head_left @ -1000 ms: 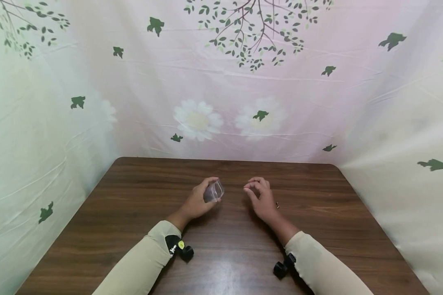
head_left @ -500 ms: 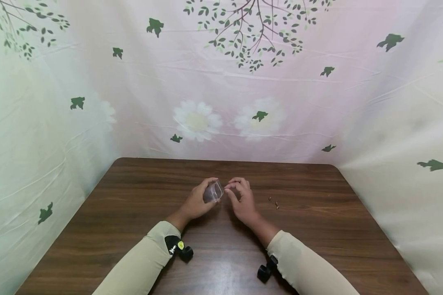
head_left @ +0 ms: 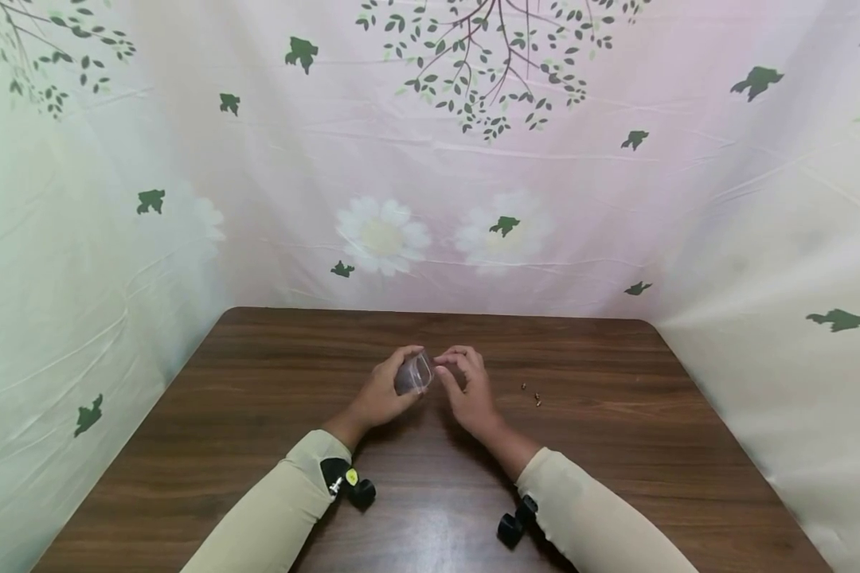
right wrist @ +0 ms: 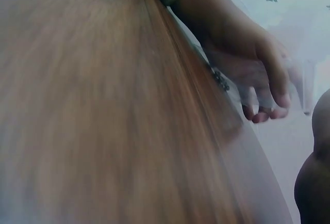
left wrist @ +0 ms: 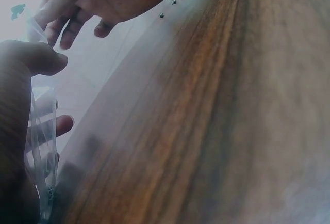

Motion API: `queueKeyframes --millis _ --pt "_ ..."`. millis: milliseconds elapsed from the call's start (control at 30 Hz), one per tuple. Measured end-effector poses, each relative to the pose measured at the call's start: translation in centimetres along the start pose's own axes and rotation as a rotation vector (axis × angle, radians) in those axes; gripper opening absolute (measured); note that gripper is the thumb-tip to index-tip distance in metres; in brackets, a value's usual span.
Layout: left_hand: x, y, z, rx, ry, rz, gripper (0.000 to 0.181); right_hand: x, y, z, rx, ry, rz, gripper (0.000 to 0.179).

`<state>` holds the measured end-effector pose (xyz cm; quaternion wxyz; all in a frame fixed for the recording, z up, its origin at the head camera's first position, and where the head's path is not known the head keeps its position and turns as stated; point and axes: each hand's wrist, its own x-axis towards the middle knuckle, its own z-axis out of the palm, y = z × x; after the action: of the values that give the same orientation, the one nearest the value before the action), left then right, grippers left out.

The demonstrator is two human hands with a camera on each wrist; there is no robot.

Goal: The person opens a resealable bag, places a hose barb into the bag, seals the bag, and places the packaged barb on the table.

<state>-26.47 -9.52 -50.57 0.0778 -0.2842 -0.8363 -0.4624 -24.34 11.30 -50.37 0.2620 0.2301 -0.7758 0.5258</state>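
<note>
My left hand (head_left: 378, 398) grips a small clear plastic container (head_left: 416, 372), tilted with its mouth toward the right. In the right wrist view, several small dark, shiny pieces (right wrist: 221, 81) show low inside it. My right hand (head_left: 471, 395) is held just beside the mouth, its thumb and fingertips slightly apart. Nothing can be made out between those fingers. Right of that hand, a few tiny metallic beads (head_left: 537, 395) lie on the table; the left wrist view also shows these beads (left wrist: 174, 1).
A brown wood-grain table (head_left: 258, 446) lies under both hands. Behind it and at both sides hangs a pale cloth (head_left: 430, 175) printed with leaves, birds and flowers. Black wrist cameras are strapped at both sleeves.
My right hand has moved left to the container's mouth, and its pinched thumb and fingertip have parted slightly. The beads on the table are now uncovered. The left hand and container stay put.
</note>
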Motion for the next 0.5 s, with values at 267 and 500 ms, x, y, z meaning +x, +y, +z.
queueKeyframes --millis 267,500 --pt "-0.1 0.2 0.0 -0.011 0.003 -0.018 0.072 -0.1 1.1 -2.5 -0.029 0.054 0.028 0.009" --pt "-0.1 0.5 0.0 -0.018 -0.016 -0.043 0.073 -0.4 1.6 -5.7 -0.035 0.082 0.104 0.010"
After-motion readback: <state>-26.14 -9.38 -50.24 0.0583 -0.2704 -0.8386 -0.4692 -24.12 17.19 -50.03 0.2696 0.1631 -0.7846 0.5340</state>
